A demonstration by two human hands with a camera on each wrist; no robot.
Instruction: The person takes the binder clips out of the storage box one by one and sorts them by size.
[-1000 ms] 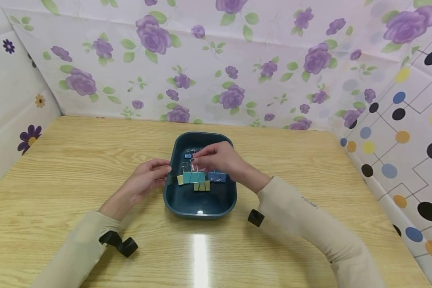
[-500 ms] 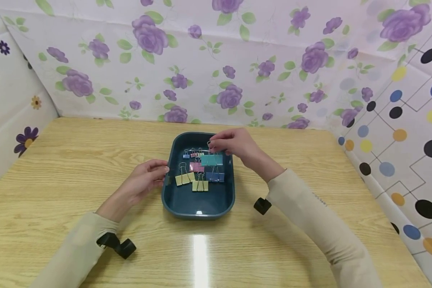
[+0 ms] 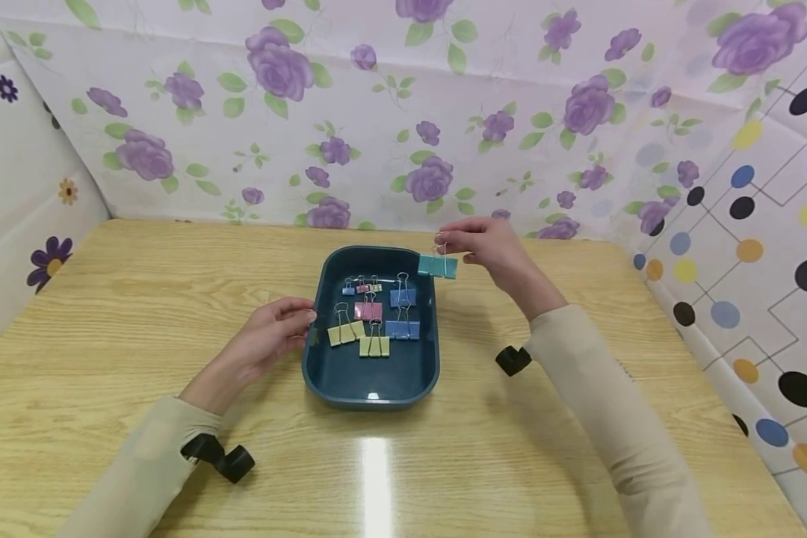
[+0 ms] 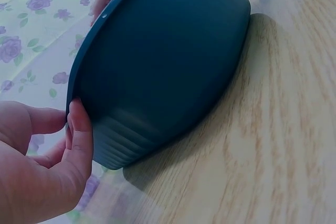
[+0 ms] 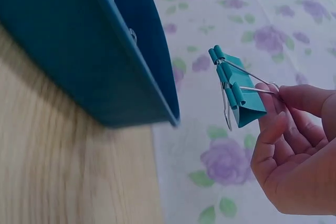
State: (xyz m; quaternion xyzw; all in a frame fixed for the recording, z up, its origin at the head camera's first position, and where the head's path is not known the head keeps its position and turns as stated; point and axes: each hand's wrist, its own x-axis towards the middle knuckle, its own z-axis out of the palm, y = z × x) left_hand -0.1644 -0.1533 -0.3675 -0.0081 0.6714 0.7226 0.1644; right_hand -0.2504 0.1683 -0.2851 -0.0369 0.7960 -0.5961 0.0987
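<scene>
My right hand [image 3: 494, 250] pinches a teal binder clip [image 3: 438, 266] by a wire handle, above the far right corner of a dark teal plastic tray [image 3: 370, 392]. The right wrist view shows this clip [image 5: 239, 85] in the air beside the tray wall, with thumb and fingertips on the wire. My left hand [image 3: 269, 340] holds the tray's left rim; in the left wrist view its thumb and fingers [image 4: 80, 140] pinch that edge. Inside the tray lie two yellow clips [image 3: 374, 346], a pink clip [image 3: 368, 311], two blue clips [image 3: 403, 329] and a few tiny clips [image 3: 361, 288].
The tray stands on a wood-grain table [image 3: 195, 299]. A white sheet with purple roses [image 3: 370, 119] hangs behind it, and a dotted sheet [image 3: 746, 284] closes the right side. Black straps with mounts [image 3: 225, 459] are on both wrists.
The right hand has lifted the teal clip from the middle of the tray and carried it right and away, over the far right rim. The left hand keeps its hold on the left rim.
</scene>
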